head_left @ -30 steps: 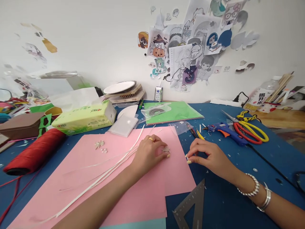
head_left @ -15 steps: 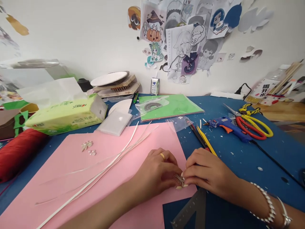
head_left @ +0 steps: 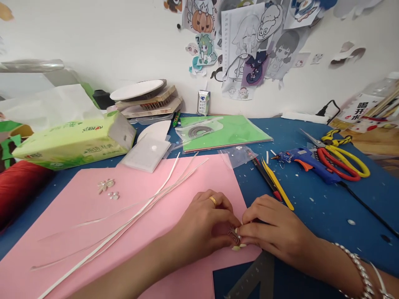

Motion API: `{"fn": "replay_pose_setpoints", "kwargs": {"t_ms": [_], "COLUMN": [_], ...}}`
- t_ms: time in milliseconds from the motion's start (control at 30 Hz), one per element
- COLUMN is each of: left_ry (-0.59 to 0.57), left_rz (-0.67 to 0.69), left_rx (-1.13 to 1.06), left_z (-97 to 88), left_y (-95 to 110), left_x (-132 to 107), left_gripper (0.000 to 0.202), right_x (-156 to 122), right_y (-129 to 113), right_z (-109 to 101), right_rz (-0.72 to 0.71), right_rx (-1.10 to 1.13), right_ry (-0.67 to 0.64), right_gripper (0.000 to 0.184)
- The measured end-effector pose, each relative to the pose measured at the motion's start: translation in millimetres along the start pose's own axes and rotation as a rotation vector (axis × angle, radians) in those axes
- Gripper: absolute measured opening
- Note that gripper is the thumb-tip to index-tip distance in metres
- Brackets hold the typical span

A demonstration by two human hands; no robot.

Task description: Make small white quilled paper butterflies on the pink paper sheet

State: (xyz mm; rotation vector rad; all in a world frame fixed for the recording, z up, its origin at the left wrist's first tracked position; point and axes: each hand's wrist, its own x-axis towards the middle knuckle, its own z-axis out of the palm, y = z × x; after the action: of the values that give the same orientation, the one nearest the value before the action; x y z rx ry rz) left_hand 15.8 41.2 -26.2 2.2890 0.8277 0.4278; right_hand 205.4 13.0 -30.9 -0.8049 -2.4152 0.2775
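Between my fingertips is a small curled paper ornament (head_left: 233, 235), pale and coiled, mostly hidden by the fingers. My left hand (head_left: 207, 224), with a gold ring, pinches it from the left. From the right, my right hand (head_left: 271, 228) closes its fingertips on the same piece. Both hands rest over the right part of a pink sheet (head_left: 149, 245). White paper strips (head_left: 134, 216) lie to the left of my left hand. Farther left sit a similar finished-looking coil piece (head_left: 106, 185) and several white beads (head_left: 114, 195). A metal set square (head_left: 257, 278) lies below my right hand.
On the right lie yellow tweezers (head_left: 277, 182), a blue glue gun (head_left: 311, 164) and red-and-yellow scissors (head_left: 338, 164). Green sheets (head_left: 243, 131) are at the back. A tissue pack (head_left: 77, 141) and a red thread spool (head_left: 23, 191) stand on the left.
The camera view has tilted down and shifted slightly. Both hands stay together on the coiled ornament, with only small finger movements.
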Motion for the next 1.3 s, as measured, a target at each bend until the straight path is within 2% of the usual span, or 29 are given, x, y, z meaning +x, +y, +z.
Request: {"fn": "replay_pose_setpoints", "kwargs": {"t_ms": [1300], "left_ry": [-0.025], "left_rz": [0.004], "left_rx": [-0.011], "left_z": [-0.9], "left_y": [-1.6], "left_x": [0.5], "left_gripper": [0.017], "right_x": [-1.3], "right_y": [1.9], "right_z": [-1.5], "right_rz": [0.102], "right_rx": [0.104], "right_ry": [-0.115], "right_gripper": [0.014]}}
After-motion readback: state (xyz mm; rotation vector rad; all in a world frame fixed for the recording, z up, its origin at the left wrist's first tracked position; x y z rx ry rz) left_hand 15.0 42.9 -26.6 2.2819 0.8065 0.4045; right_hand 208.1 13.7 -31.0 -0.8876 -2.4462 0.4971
